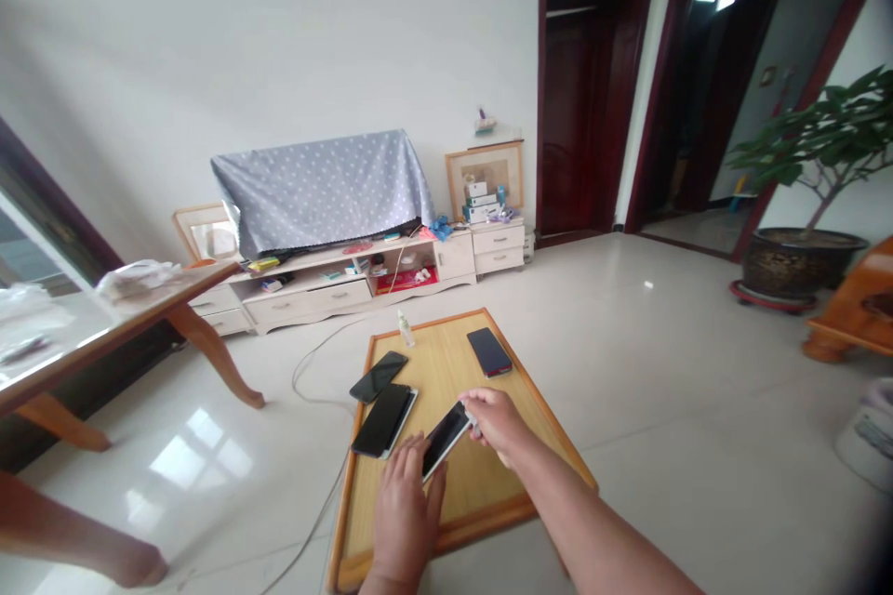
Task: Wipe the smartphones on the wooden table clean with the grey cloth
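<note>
A low wooden table stands on the tiled floor in front of me. My left hand lies on it with fingers stretched, steadying the near end of a dark phone. My right hand is closed in a pinch at the phone's far end, pressing something small I cannot make out against it. Two more dark phones lie at the table's left edge, and a reddish-dark phone rests at the far right. A small clear bottle stands at the far edge.
A cable snakes over the floor left of the table. A TV cabinet with a cloth-covered screen stands against the wall. A larger table is at left, a potted plant at right, an open doorway behind.
</note>
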